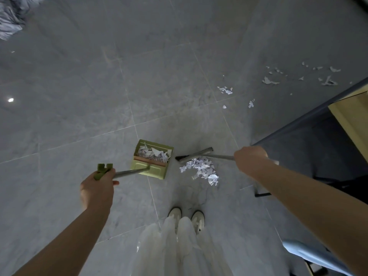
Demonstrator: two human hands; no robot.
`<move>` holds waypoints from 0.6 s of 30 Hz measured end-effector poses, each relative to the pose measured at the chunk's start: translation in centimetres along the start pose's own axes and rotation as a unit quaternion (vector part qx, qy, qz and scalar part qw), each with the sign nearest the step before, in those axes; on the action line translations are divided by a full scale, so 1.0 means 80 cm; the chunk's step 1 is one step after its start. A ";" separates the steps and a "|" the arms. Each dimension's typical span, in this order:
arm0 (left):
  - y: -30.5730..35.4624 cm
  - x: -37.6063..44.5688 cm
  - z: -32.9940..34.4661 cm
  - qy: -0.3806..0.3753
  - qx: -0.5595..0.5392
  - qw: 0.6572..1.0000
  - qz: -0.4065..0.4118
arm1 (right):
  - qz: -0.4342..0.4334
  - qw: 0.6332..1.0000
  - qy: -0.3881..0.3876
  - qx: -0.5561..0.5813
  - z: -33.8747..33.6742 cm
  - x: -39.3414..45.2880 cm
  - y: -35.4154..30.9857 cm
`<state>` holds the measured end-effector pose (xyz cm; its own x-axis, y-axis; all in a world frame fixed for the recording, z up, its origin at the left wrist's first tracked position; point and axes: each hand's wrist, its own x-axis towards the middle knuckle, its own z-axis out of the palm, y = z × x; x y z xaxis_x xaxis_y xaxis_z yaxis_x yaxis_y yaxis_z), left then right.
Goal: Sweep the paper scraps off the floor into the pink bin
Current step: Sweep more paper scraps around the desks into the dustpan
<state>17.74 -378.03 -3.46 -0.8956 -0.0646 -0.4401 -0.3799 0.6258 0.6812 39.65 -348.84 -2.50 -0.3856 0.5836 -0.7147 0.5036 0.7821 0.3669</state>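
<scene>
Both hands grip handles: left (pixel 97 186) dustpan (pixel 152 159) holding scraps (pixel 154 152), right (pixel 251 159) broom (pixel 196 154)

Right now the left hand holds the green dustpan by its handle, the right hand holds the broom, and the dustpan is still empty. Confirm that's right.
Not quite. The dustpan is not empty: the head view shows paper scraps already lying in it. The rest stands: the left hand holds its handle and the right hand holds the broom, with a gathered pile on the floor beside the pan.
</scene>
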 end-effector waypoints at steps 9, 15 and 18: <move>0.006 0.030 -0.018 -0.097 0.157 0.979 0.091 | 0.090 0.975 -0.039 0.199 0.039 -0.016 0.043; 0.019 0.040 -0.010 -0.148 0.266 0.941 0.150 | 0.139 0.888 -0.178 0.401 0.058 -0.014 0.032; 0.028 0.044 -0.003 -0.168 0.313 0.919 0.172 | 0.111 0.878 -0.215 0.412 0.066 -0.019 0.025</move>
<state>13.70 -377.07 -3.30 -0.7763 0.3982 -0.4887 0.2134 0.8955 0.3906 45.34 -349.35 -3.81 0.0316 0.4262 -0.9041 0.9866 0.1317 0.0965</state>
